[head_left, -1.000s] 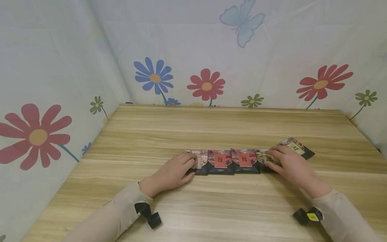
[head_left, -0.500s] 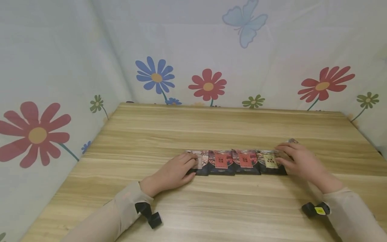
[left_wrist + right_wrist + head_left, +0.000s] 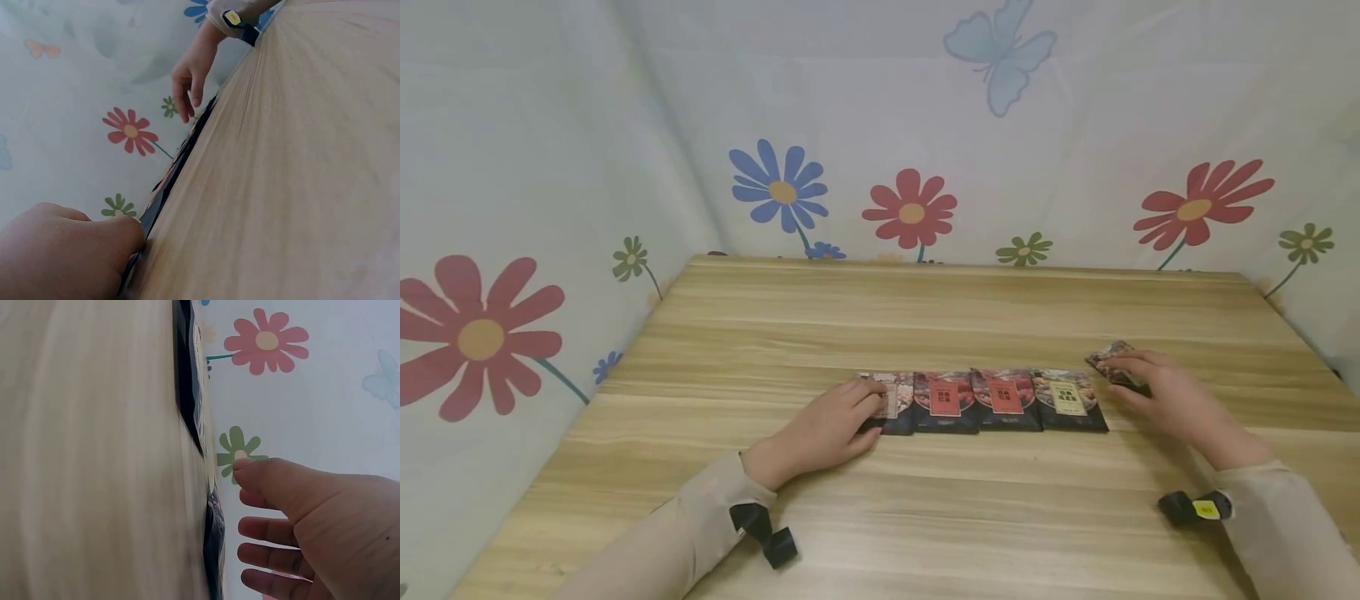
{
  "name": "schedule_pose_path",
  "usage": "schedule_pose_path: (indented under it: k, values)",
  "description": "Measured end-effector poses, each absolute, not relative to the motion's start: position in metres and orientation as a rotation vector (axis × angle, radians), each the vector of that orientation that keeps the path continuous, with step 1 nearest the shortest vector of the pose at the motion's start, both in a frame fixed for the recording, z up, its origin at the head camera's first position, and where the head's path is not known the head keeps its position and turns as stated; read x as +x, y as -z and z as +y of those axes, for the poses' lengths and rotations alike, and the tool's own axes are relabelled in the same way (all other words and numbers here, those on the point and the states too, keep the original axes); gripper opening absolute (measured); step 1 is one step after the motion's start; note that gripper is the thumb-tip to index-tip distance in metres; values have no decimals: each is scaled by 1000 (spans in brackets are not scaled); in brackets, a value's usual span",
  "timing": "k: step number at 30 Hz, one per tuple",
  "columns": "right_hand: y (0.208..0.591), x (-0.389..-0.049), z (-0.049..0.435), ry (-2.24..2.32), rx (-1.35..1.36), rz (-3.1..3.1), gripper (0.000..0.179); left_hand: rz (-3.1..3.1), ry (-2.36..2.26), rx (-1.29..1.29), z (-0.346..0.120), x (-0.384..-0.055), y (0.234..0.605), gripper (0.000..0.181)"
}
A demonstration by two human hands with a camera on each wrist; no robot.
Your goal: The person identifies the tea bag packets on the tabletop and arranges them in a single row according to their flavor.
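Note:
Several flat black food packets with printed tops lie in a row on the wooden table. My left hand (image 3: 837, 421) rests its fingers on the packet with the pale label (image 3: 895, 402) at the left end, its thumb at the near edge. To the right come two red-label packets, a left one (image 3: 946, 402) and a right one (image 3: 1006, 400), then a yellow-label packet (image 3: 1067, 400). My right hand (image 3: 1176, 404) hovers over a separate tilted packet (image 3: 1108, 354), partly hidden under the fingers. In the right wrist view, the right hand's fingers (image 3: 265, 555) are apart with nothing between them.
The wooden table (image 3: 880, 325) reaches back to a white cloth wall (image 3: 850, 100) printed with flowers and a butterfly. A black wrist strap with a camera (image 3: 765, 533) sits on the left sleeve, another (image 3: 1195, 507) on the right sleeve.
My right hand has moved right, off the yellow-label packet and over the separate packet, uncovering the row's right end. The left hand stays on the left-end packet.

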State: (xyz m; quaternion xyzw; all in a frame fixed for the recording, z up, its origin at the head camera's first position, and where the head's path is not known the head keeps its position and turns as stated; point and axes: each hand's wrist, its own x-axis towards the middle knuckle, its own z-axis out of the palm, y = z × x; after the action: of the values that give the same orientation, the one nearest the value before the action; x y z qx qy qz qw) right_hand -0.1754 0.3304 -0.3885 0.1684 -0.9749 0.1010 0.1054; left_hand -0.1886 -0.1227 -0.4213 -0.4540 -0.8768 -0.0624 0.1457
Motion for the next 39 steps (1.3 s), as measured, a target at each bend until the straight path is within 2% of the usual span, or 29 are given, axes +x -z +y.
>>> schedule_pose_path:
  k: [8, 39]
  values:
    - [392, -176, 337, -284, 437, -2924, 49, -2532, 194, -1302, -123, -187, 422, 30]
    - [395, -173, 335, -174, 330, -3010, 47, -2535, 169, -1288, -121, -186, 429, 31]
